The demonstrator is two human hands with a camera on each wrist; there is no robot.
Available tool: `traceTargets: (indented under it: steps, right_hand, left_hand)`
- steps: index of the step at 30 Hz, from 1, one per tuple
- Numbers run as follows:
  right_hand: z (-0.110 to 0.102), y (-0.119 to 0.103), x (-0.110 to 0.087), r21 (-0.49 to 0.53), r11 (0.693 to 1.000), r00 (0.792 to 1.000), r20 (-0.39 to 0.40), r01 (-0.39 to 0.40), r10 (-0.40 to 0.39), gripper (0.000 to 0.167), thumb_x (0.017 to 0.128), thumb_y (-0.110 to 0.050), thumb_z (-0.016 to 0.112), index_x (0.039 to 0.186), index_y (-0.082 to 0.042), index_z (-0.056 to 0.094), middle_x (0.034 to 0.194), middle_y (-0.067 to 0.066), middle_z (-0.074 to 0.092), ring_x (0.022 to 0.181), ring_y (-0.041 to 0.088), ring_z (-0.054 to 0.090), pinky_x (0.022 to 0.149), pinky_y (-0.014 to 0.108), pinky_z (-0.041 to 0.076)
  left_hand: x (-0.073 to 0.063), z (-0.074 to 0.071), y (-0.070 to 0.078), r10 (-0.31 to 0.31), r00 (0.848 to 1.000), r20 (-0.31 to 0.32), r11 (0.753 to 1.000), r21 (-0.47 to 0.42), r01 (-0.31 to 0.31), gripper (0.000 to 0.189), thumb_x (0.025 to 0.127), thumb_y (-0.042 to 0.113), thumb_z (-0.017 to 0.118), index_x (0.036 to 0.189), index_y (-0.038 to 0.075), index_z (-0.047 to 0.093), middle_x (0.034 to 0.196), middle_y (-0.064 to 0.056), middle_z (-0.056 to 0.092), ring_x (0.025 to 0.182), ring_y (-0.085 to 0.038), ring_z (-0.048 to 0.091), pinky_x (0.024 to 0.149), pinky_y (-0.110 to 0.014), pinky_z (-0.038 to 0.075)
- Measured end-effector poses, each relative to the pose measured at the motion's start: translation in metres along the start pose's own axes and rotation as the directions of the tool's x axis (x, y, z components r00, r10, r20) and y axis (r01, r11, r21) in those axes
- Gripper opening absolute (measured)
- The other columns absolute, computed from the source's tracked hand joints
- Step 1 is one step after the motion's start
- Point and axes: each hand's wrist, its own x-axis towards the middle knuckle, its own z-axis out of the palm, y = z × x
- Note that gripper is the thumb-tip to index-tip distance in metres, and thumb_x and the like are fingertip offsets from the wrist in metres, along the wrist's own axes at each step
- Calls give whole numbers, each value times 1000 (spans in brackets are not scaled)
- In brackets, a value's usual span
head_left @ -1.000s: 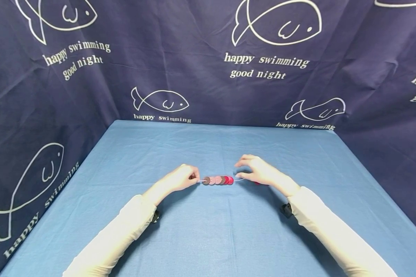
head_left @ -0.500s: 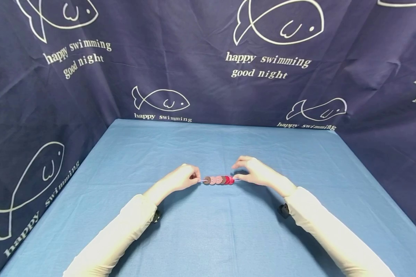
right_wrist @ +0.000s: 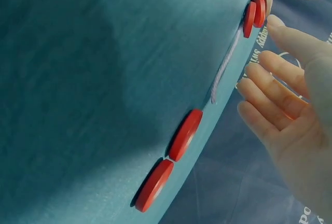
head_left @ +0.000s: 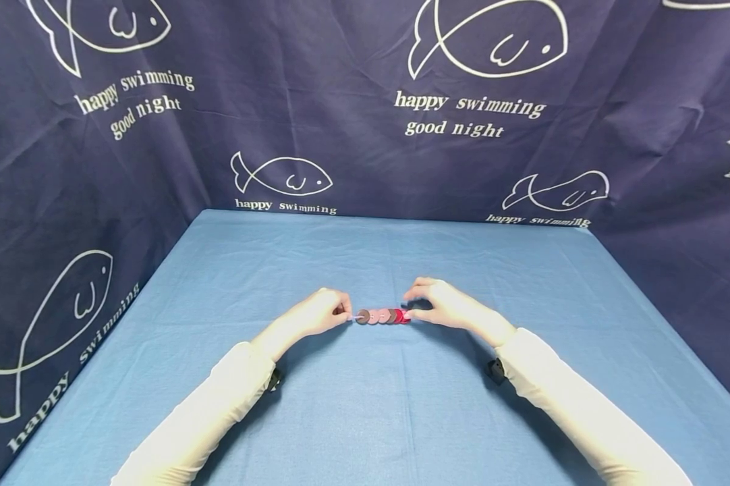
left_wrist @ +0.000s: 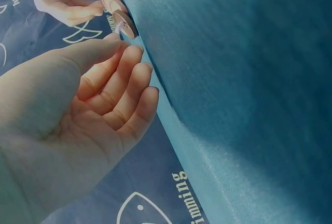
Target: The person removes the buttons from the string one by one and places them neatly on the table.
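A row of overlapping buttons (head_left: 383, 316), brown, pink and red, lies threaded on a pale string in the middle of the blue cloth. My left hand (head_left: 325, 311) pinches the string (left_wrist: 120, 28) between thumb and index finger, just left of the brown button (left_wrist: 123, 24). At the row's other end is my right hand (head_left: 446, 304), its fingers loosely bent and apart from the thumb. In the head view the thumb overlaps the red buttons (right_wrist: 254, 15); whether it presses them I cannot tell. The string's free tail (right_wrist: 223, 71) lies on the cloth below that hand.
Two loose red buttons (right_wrist: 185, 135) lie on the cloth near the right hand, hidden from the head view. The blue cloth (head_left: 365, 405) covers the table, and dark blue curtains (head_left: 365, 101) with fish drawings hang around it.
My right hand has moved left, from over the string's tail to the red end of the row. The left hand keeps its pinch in nearly the same place.
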Motion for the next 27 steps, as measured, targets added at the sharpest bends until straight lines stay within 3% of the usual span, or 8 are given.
traceTargets:
  steps: [27]
  right_hand:
    - [6,-6,2,31,1000,999,40,-6,5,27,76,-23,77,96,-6,70,87,5,61,80,19,56,75,31,46]
  left_hand:
    - [-1,0,0,3,1000,-1,1000,-2,-3,10,87,10,64,77,9,64,65,2,58,56,-3,43,55,-18,39]
